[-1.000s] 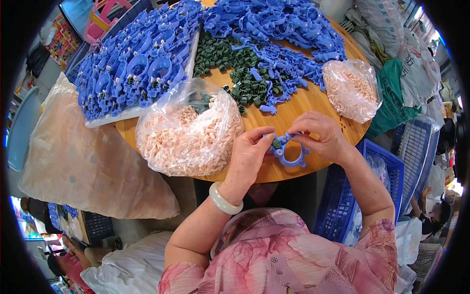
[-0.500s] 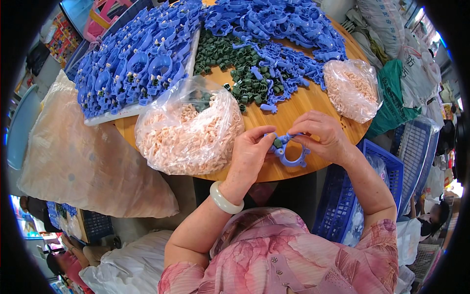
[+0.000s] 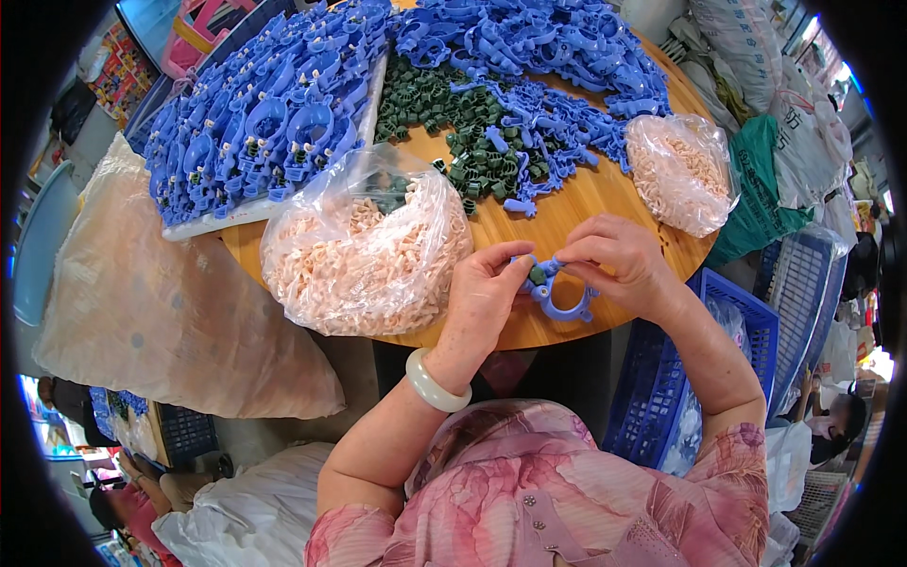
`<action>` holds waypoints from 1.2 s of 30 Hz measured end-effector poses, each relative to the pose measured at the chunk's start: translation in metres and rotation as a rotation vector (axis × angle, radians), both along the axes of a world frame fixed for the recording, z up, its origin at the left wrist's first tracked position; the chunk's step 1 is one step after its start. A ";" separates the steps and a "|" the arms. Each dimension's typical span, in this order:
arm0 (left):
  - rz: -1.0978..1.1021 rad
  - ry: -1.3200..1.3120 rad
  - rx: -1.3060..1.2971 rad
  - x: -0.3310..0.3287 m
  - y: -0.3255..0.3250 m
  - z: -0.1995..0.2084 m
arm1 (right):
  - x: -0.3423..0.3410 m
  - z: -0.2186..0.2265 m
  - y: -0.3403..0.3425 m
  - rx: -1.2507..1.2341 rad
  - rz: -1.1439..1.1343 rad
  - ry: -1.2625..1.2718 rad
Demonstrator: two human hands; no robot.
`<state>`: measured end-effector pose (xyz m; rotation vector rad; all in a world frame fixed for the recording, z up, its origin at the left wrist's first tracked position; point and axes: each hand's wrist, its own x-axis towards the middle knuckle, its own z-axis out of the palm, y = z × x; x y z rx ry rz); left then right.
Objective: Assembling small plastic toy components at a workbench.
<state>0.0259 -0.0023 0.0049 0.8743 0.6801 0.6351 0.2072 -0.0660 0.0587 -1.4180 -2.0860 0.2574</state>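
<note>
Between my two hands, above the near edge of the round wooden table, is a blue ring-shaped plastic part with a small dark green piece on it. My left hand pinches its left side between thumb and fingers. The thumb and fingertips of my right hand close on its upper right end; they hide whatever small bit may be there. A clear bag of small pale pink pieces sits left of my left hand. Past my right hand lies a smaller bag of such pieces.
Loose dark green pieces and small blue parts are heaped mid-table. Larger blue parts pile up behind. A white board carries rows of blue assemblies at left. A blue crate stands by the table's right; a large pale sack leans left.
Both hands stay in nearly the same place, gripping the blue ring-shaped part. My right fingers have shifted very slightly at its upper right end.
</note>
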 end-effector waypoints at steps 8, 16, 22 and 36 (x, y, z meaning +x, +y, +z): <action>-0.001 0.012 0.003 0.001 -0.001 -0.001 | 0.001 0.005 0.001 0.035 0.055 -0.127; 0.053 0.007 0.129 0.002 -0.005 -0.008 | -0.007 -0.003 -0.003 -0.007 -0.005 0.018; 0.101 -0.014 0.082 0.004 -0.007 0.000 | -0.005 -0.008 -0.003 -0.011 -0.015 0.010; 0.039 0.064 0.174 -0.003 -0.002 -0.011 | 0.007 -0.036 0.075 -0.067 -0.093 -0.147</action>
